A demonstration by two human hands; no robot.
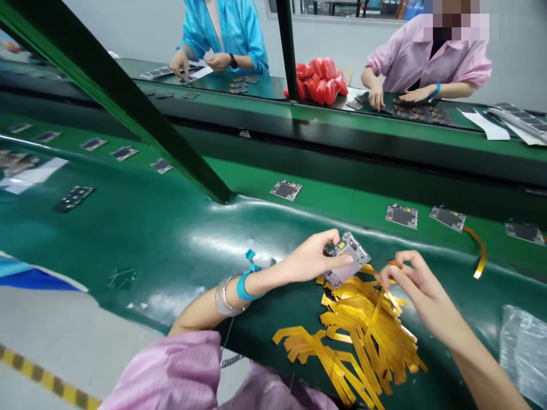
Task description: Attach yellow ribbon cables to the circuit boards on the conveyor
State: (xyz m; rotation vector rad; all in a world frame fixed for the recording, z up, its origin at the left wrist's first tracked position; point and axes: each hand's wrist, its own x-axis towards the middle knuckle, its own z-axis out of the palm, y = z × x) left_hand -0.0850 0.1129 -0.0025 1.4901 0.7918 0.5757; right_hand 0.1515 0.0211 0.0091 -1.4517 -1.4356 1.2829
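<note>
My left hand (pixel 320 256) grips a small circuit board (pixel 348 257) by its edges, thumb lying across its grey face. The board is tilted above a loose pile of orange flex cables (pixel 371 324) on the green mat. To the right of it, my right hand (pixel 412 282) pinches one flex cable (pixel 380 299) between thumb and fingers; its lower end overlaps the pile, so its full length cannot be made out. Board and right fingertips are a short way apart. A blue wrist strap (pixel 248 286) and a clear bangle sit on my left wrist.
Circuit boards (pixel 286 190) lie spaced along the green belt (pixel 337 199) ahead; one (pixel 447 217) has a flex cable attached. A green post (pixel 183 154) slants down at left. Clear plastic bags (pixel 523 353) lie at right. Two co-workers handle boards across the line, near red bundles (pixel 320 81).
</note>
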